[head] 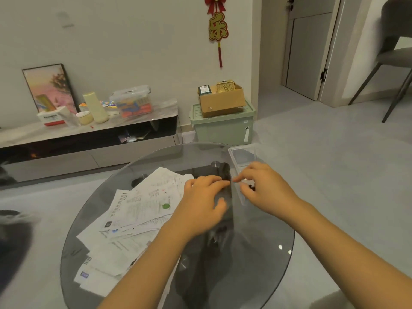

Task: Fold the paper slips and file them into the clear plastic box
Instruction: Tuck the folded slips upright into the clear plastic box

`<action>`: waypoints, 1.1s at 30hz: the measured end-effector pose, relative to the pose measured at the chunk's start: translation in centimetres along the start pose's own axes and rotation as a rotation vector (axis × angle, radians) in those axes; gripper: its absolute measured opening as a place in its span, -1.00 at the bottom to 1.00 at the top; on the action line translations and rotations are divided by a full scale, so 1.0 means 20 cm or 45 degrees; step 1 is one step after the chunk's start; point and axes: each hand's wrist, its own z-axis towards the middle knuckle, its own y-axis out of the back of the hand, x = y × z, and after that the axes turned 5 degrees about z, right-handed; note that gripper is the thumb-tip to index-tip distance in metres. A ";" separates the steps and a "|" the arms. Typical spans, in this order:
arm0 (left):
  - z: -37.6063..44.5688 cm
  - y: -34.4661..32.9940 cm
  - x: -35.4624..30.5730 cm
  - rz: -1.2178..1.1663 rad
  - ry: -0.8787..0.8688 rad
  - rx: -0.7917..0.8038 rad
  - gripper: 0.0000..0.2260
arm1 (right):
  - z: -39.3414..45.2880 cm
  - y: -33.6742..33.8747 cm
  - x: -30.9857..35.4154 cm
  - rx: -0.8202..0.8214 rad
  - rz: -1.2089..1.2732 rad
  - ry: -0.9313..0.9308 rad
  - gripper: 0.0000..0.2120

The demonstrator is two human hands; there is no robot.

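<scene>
Left hand (204,197) spread flat, fingers relaxed, hovering over or resting on the glass beside the box, gripping nothing. Right hand (263,188) at the near end of the clear plastic box (243,156), fingers curled toward its edge (whether pinching the wall or merely touching it, cannot tell). Largest below both: round smoked-glass table (256,253), dark base showing through. Loose heap of paper slips (138,208) fanned over the table's left half, unfolded, overlapping, some reaching the near rim, well apart from the box. Box itself on the far right of the tabletop, open-topped, contents hard to make out. Beyond, green storage bin (223,128) on the floor with a cardboard carton (220,101) on its lid.
</scene>
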 end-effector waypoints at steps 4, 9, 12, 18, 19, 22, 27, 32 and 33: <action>-0.19 -0.01 0.10 0.061 0.237 0.035 -0.61 | -0.03 -0.15 0.11 0.153 -0.021 0.115 -0.78; -0.37 -0.06 0.24 0.082 0.516 0.029 -0.58 | -0.02 -0.31 0.21 0.306 -0.081 0.182 -0.74; -0.40 -0.10 0.34 0.141 0.623 0.102 -0.46 | 0.01 -0.40 0.25 0.377 -0.118 0.208 -0.72; -0.41 -0.16 0.44 0.174 0.700 0.256 -0.32 | 0.06 -0.50 0.27 0.436 -0.185 0.228 -0.71; -0.42 -0.16 0.43 0.168 0.704 0.253 -0.31 | 0.07 -0.50 0.27 0.427 -0.188 0.228 -0.71; -0.42 -0.14 0.43 0.186 0.689 0.182 -0.32 | 0.08 -0.52 0.27 0.410 -0.193 0.220 -0.70; -0.44 -0.11 0.38 0.103 0.565 0.093 -0.41 | 0.06 -0.52 0.25 0.431 -0.188 0.246 -0.61; -0.49 -0.10 0.36 -0.032 0.464 -0.021 -0.77 | 0.02 -0.49 0.24 0.558 -0.171 0.272 -0.58; -0.50 -0.10 0.35 -0.133 0.481 -0.044 -0.83 | 0.01 -0.47 0.24 0.579 -0.153 0.291 -0.60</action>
